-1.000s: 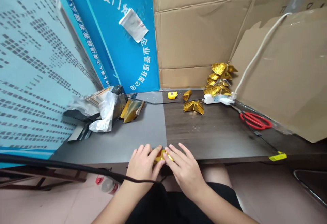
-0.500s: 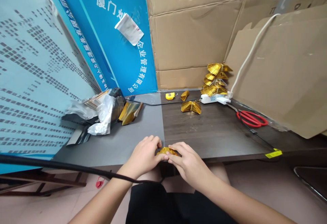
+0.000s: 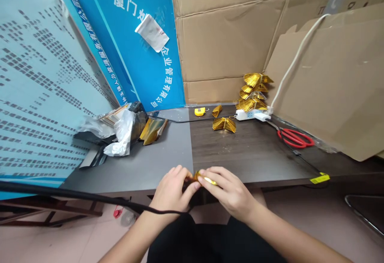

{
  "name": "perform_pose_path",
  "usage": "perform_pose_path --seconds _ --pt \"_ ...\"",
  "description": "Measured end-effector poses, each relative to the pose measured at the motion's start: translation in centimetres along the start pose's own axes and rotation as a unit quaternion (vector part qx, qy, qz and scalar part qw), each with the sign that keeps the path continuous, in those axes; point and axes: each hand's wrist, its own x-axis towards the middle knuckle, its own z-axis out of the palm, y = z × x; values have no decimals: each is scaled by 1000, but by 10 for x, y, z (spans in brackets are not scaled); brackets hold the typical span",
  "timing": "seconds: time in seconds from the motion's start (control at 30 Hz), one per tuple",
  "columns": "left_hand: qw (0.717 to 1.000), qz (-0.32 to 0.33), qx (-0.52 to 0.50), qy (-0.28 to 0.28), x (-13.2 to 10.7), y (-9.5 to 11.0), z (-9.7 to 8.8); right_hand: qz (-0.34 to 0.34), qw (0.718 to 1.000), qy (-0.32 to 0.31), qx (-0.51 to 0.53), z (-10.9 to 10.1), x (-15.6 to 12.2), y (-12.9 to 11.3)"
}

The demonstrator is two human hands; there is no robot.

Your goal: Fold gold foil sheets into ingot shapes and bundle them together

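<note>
Both my hands are at the front edge of the dark desk, pinching a small folded piece of gold foil paper between them. My left hand holds its left end, and my right hand holds the right end. The fingers hide most of the piece. Farther back lie a pleated gold foil fan, a small folded gold piece and a heap of pleated gold fans.
A white power strip and a yellow tape measure lie at the back of the desk. Red scissors lie at the right. Gold foil sheets and plastic bags are at the left. A black cable crosses in front of my left forearm.
My hands have turned the gold piece and drawn slightly apart along it. My right hand has moved a little right, and more of the piece's bright surface shows between my fingers.
</note>
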Motion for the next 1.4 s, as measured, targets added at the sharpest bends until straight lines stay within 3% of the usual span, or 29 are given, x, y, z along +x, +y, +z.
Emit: perform_pose_path --seconds 0.1,0.17,0.23,0.3,0.33,0.4,0.47,0.57,0.67,0.73,0.9,1.1,1.27,1.4 --pt "980 25 -199 -10 11 -2 -10 -37 999 19 32 -2 17 17" --pt "940 41 -340 -13 23 -1 -17 -51 998 28 40 -2 29 29" --pt "900 40 -434 -34 38 2 -23 -55 996 36 56 1 38 41" --pt "879 50 -473 -36 57 5 -28 -55 996 39 65 3 43 57" --pt "885 55 -460 -45 68 5 -30 -51 996 35 70 4 44 66" --pt "924 71 -373 -49 93 5 -31 -45 996 7 78 2 43 91" --pt "959 83 -271 -10 119 2 -29 -3 997 -58 43 -3 38 123" --pt "975 83 -203 30 155 -3 -20 186 972 -124 -69 -10 28 176" --pt "985 95 -138 38 180 -5 -8 259 946 -164 -103 -11 17 217" --pt "988 108 -102 41 189 -5 -1 290 931 -194 -109 -8 11 232" --pt "986 163 -23 37 195 -8 8 314 916 -229 -104 5 9 233" --pt "973 209 100 18 183 -9 4 269 929 -252 -28 38 37 220" --pt "969 172 172 43 172 -19 -4 216 941 -257 45 70 55 214" --pt "969 111 206 76 170 -28 -10 210 948 -230 66 79 51 211"
